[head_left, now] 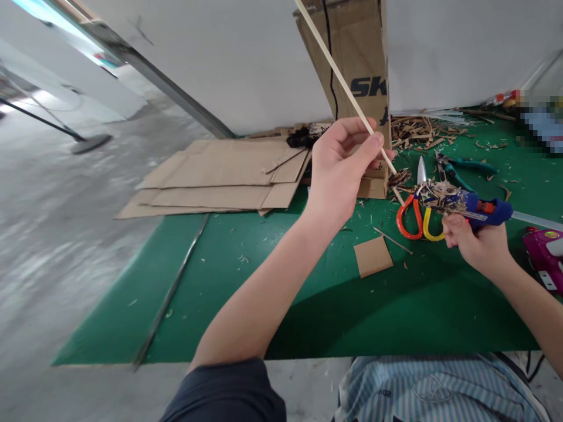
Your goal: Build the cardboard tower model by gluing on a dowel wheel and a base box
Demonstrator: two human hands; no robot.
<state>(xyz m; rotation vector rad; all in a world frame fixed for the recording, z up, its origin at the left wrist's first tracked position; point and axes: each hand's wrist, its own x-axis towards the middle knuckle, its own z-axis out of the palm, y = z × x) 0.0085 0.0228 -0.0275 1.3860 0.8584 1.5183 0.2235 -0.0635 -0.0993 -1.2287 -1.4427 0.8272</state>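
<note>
My left hand [341,167] pinches a long thin wooden stick [334,67] between thumb and fingers; the stick slants up to the top of the frame. Its lower end reaches a small cardboard piece [373,180] on the green mat [246,275]. My right hand [475,240] is closed around a blue hot glue gun [486,211] crusted with cardboard scraps, its nozzle pointing left toward the stick's lower end. Scissors with orange and yellow handles [416,217] lie just beneath the glue gun.
Flattened cardboard sheets [220,176] lie at the mat's far left. A small cardboard square [373,256] sits near the scissors. Teal-handled pliers [461,167], a pile of cardboard scraps [417,132], an upright cardboard box [356,64] and a pink tool [548,255] surround the work spot.
</note>
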